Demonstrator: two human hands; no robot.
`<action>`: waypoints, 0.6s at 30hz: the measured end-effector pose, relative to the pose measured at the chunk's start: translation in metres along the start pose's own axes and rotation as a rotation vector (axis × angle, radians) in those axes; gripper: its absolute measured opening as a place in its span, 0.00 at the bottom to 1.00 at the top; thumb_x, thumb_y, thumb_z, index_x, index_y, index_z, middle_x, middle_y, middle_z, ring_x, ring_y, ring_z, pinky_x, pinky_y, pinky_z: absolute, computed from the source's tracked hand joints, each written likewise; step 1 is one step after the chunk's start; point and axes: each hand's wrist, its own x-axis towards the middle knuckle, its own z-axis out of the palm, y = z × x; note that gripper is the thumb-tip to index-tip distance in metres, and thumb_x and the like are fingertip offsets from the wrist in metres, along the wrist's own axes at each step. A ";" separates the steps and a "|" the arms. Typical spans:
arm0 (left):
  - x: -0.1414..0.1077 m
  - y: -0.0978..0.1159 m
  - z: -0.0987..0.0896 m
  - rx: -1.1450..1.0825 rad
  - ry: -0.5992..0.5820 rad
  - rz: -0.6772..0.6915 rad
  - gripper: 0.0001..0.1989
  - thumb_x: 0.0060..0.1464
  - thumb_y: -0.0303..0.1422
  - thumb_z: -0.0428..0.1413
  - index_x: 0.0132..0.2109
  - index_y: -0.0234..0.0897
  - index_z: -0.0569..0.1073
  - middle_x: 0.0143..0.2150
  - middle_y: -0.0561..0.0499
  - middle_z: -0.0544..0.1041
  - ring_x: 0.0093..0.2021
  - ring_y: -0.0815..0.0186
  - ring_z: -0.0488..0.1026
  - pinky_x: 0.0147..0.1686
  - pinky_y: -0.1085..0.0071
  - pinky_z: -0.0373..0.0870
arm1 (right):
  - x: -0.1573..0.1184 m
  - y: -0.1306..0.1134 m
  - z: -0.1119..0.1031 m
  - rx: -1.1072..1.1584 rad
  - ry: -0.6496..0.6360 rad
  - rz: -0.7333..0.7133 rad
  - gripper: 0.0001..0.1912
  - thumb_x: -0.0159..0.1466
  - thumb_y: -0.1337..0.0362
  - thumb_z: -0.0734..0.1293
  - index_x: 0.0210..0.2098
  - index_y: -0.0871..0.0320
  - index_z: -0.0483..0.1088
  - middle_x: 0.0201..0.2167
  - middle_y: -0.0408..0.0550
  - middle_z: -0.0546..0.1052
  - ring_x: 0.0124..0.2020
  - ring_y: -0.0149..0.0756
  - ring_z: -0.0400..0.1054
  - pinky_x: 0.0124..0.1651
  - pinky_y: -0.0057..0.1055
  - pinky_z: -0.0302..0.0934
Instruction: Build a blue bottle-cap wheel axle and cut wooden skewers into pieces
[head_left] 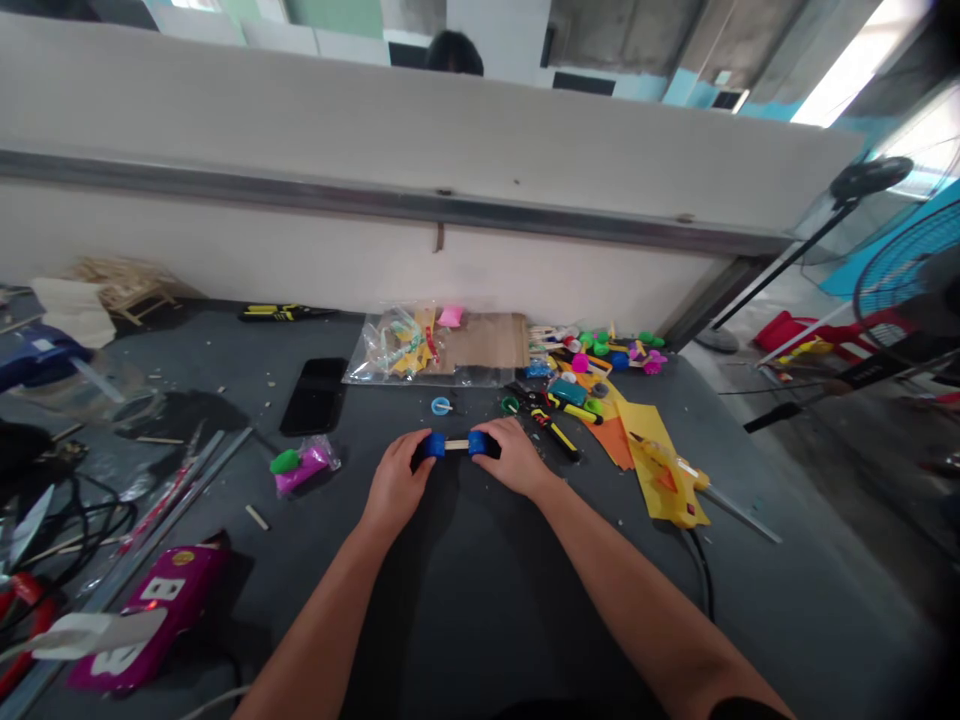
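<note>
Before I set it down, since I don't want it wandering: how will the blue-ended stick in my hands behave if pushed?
The blue-ended stick may roll, as its ends look like round caps. It's probably light, being small and slim. It looks straight, suggesting stiffness.

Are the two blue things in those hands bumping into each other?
Apart. The head view shows a pale stick crossing the gap between the left blue piece, in the left hand, and the right blue piece, in the right hand.
</note>
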 end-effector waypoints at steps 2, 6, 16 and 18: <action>-0.001 0.000 0.000 -0.008 0.001 0.001 0.18 0.53 0.27 0.52 0.51 0.42 0.68 0.49 0.47 0.73 0.50 0.60 0.69 0.51 0.59 0.66 | 0.000 0.001 0.000 0.014 -0.006 0.003 0.20 0.51 0.66 0.72 0.44 0.54 0.69 0.40 0.48 0.74 0.45 0.42 0.63 0.50 0.40 0.55; -0.001 0.001 0.000 -0.003 0.004 -0.015 0.18 0.53 0.28 0.53 0.51 0.42 0.68 0.49 0.48 0.74 0.49 0.61 0.70 0.51 0.61 0.67 | 0.001 0.004 0.001 0.024 -0.002 -0.003 0.21 0.51 0.66 0.73 0.44 0.54 0.70 0.41 0.47 0.75 0.44 0.41 0.64 0.50 0.39 0.55; 0.000 -0.001 0.003 0.024 0.037 -0.056 0.17 0.51 0.28 0.55 0.50 0.42 0.70 0.47 0.49 0.75 0.46 0.60 0.73 0.49 0.60 0.69 | 0.003 0.006 0.003 0.029 -0.002 0.021 0.20 0.50 0.66 0.74 0.43 0.52 0.72 0.40 0.47 0.76 0.44 0.42 0.65 0.49 0.40 0.57; 0.000 -0.001 0.004 0.031 0.040 -0.064 0.17 0.51 0.28 0.55 0.50 0.42 0.70 0.47 0.49 0.75 0.46 0.60 0.73 0.49 0.60 0.69 | 0.003 0.006 0.003 0.031 0.009 0.014 0.20 0.50 0.66 0.74 0.43 0.52 0.72 0.40 0.47 0.76 0.43 0.42 0.65 0.48 0.40 0.57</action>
